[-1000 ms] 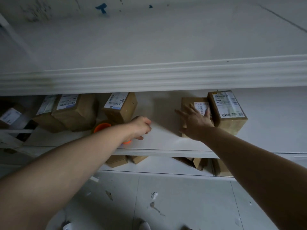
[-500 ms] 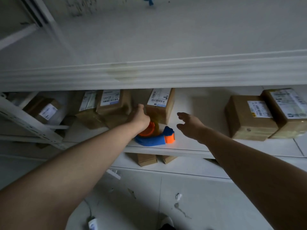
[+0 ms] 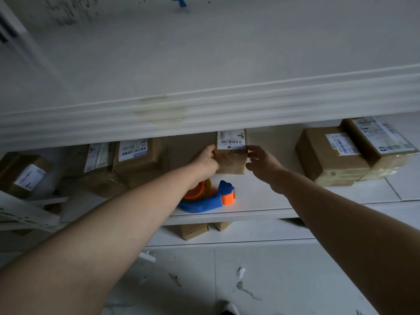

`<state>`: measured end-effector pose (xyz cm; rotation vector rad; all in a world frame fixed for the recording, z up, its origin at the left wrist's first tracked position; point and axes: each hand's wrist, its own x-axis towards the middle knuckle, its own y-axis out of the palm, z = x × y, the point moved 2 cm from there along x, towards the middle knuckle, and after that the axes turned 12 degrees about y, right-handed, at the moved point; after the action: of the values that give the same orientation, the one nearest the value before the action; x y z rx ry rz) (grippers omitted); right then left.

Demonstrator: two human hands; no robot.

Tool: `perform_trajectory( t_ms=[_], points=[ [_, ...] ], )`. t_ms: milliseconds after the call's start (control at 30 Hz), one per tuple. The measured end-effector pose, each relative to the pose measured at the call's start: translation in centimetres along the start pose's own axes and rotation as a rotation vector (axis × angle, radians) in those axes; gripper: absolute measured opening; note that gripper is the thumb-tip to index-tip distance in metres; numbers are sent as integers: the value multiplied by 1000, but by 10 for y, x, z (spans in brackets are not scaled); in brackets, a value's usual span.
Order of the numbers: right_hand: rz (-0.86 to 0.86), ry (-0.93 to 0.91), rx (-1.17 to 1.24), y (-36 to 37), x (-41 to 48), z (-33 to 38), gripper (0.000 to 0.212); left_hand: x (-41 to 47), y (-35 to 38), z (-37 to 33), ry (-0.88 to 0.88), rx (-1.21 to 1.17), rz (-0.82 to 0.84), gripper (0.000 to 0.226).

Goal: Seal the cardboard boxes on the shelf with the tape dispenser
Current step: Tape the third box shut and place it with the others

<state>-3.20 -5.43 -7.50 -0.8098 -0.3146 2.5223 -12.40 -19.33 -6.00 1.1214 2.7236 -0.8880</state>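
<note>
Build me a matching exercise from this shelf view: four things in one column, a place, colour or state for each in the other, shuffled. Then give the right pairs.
Things
1. tape dispenser
2. middle box
3. right hand
4. small boxes

Place, colour or state
A. left hand at its side
B. blue and orange
C. on the lower shelf
D. fingers spread, holding nothing

Pairs: 1-B, 2-A, 3-D, 4-C
</note>
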Motion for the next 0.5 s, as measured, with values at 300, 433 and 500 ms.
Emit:
perform_trajectory(
  t_ms=[300,433,500],
  points=[
    [45,121,-66,-76,-41,-37,29,-19,57,-50,88,434,4,61],
    [31,84,-160,-91,-49,-54,28,-40,76,-60,125,610,45,55],
    [51,94,-97,-95,-51,-62,27,-51,89,-61,88,607,80,63]
  ],
)
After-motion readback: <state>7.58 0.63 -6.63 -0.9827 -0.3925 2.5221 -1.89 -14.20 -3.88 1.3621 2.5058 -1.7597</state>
